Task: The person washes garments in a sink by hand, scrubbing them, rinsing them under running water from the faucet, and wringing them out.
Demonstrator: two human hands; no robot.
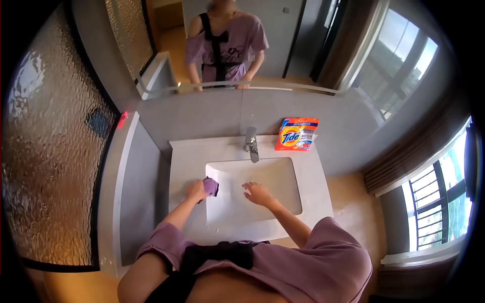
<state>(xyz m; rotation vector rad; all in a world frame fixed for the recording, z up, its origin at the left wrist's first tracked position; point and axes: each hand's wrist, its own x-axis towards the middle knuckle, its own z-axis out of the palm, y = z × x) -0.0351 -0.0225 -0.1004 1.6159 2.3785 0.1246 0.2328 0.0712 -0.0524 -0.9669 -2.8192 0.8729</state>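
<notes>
My left hand (pixel 196 191) is closed on a small bunched purple cloth (pixel 211 186) with dark edging, at the left rim of the white sink (pixel 290 194). Part of the cloth is hidden by my fingers, and its exact kind does not show. Over the middle of the basin is my right hand (pixel 258 194), fingers apart and nothing in them. A chrome faucet (pixel 252 144) stands behind the basin, its spout pointing toward me.
An orange Tide detergent bag (pixel 297 135) leans on the wall at the counter's (pixel 187 151) back right. Above is a mirror (pixel 278 45) reflecting a person. Textured glass (pixel 50 151) stands left, with a small red item (pixel 122 119) on a ledge nearby. A curtained window (pixel 437 202) is right.
</notes>
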